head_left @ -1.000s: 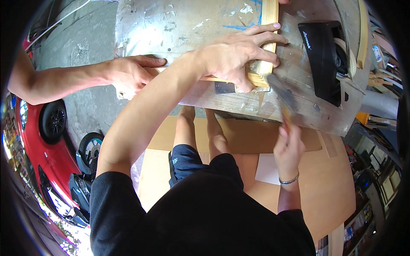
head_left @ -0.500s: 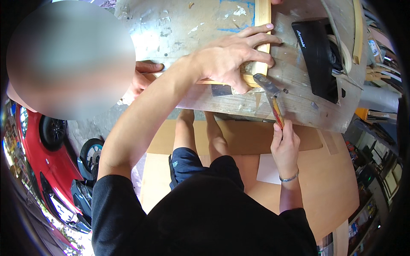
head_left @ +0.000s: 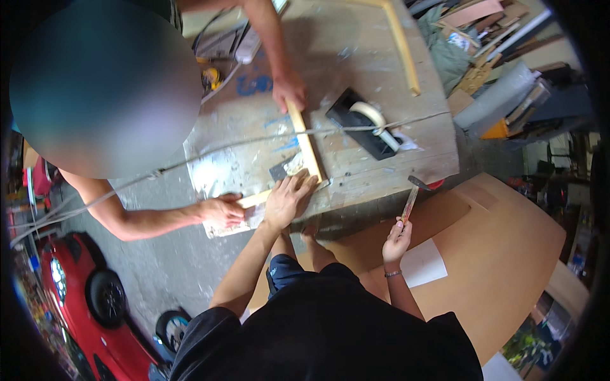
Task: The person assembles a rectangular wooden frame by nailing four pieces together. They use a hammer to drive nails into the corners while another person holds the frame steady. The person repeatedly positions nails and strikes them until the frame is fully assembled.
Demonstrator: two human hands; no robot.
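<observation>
Two pale wooden strips (head_left: 307, 149) meet at a corner near the workbench's front edge. My left hand (head_left: 287, 200) lies over that corner, fingers bent and gripping the wood. Off to the right, my right hand (head_left: 397, 241) is closed round the handle of a hammer (head_left: 410, 204). The hammer's head is raised, apart from the wood, by the bench's front right corner. A co-worker's hand (head_left: 289, 91) holds the far end of one strip. Their other hand (head_left: 223, 211) grips the left end of the other strip.
On the worn workbench (head_left: 356, 184) lie a black box (head_left: 348, 127), a tape roll (head_left: 367, 114) and another wooden frame piece (head_left: 401, 47). A cord (head_left: 254, 138) crosses the view. Brown sheet board (head_left: 495, 254) is at right; a red car (head_left: 76, 298) stands at lower left.
The hammer has moved from beside the wood corner out to the right. My left hand's spread fingers have drawn in at the corner. The view has turned, showing more of the co-worker's arms.
</observation>
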